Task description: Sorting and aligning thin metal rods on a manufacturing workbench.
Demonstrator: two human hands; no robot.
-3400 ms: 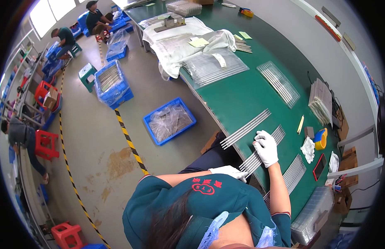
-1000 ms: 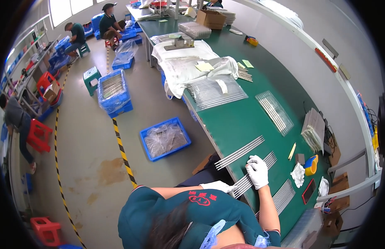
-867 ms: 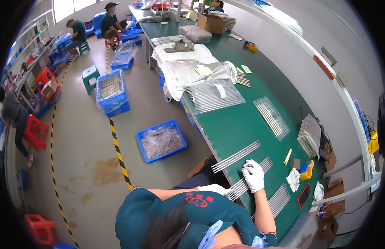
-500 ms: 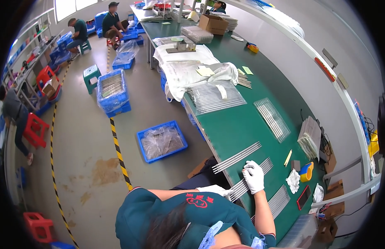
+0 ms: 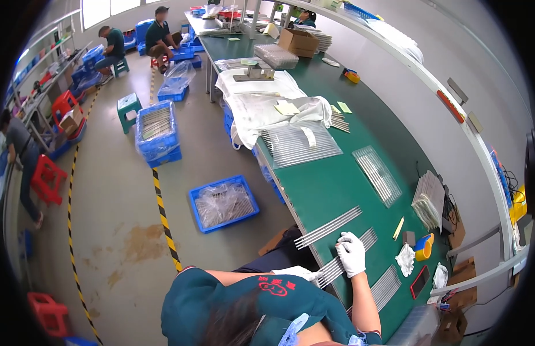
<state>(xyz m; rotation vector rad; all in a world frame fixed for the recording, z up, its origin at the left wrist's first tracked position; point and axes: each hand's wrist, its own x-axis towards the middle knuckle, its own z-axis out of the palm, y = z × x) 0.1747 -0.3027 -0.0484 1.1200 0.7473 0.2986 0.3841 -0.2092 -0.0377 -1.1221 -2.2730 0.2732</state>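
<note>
Middle rods [image 5: 331, 271] are the ones being worked, lying on the green surface [image 5: 313, 187]; right hand [image 5: 351, 254] is curled over them, left hand [image 5: 297, 272] is at their near ends; can't tell from here if either grips; far rods [image 5: 329, 226] and near rods [image 5: 387, 285] have no hand on them; I can't judge which are finished; middle rods' long axis runs lower left to upper right, near ends poking past the edge.

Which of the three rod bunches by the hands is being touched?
The middle bunch: the right hand is on it. No hand is on the other two.
</note>
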